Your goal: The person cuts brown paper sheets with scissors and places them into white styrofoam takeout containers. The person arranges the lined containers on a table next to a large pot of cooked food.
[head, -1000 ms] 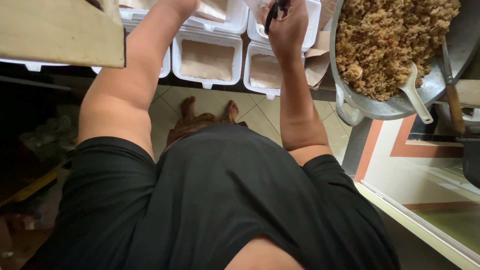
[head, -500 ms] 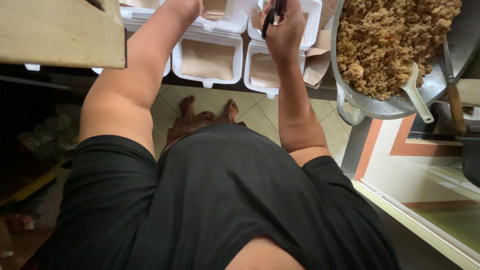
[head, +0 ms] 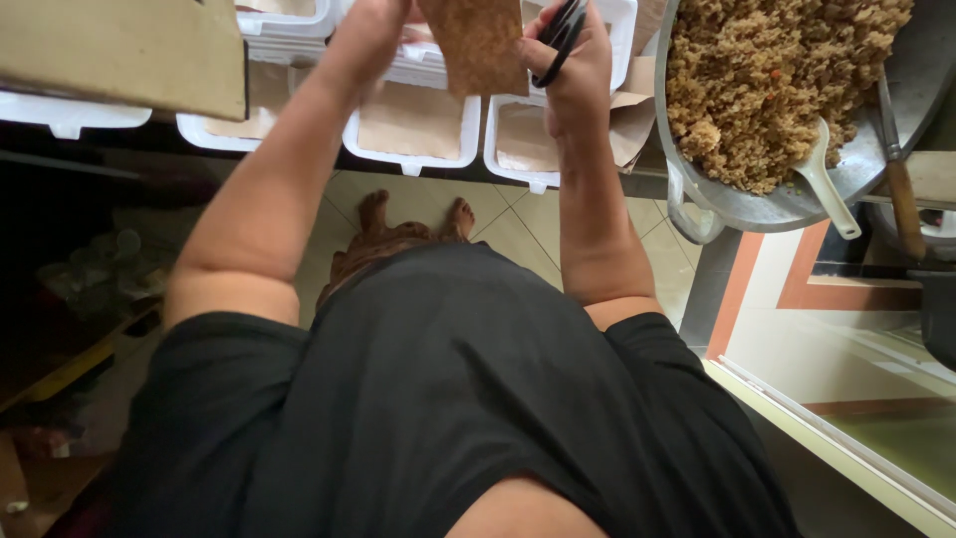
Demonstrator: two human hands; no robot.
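Right hand (head: 573, 60): fingers are curling through the handles of black scissors (head: 560, 40). Left hand (head: 383, 25): fingers are apparently pinching a brown paper sheet (head: 478, 40), though the frame edge is cutting them off. The sheet is hanging above white paper-lined containers (head: 413, 125) on the surface. A pan of fried rice (head: 767, 80) with a white spoon (head: 832, 184) is sitting just beside.

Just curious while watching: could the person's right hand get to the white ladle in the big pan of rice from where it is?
Probably yes: the ladle lies uncovered just beside the right hand, though that hand holds black scissors.
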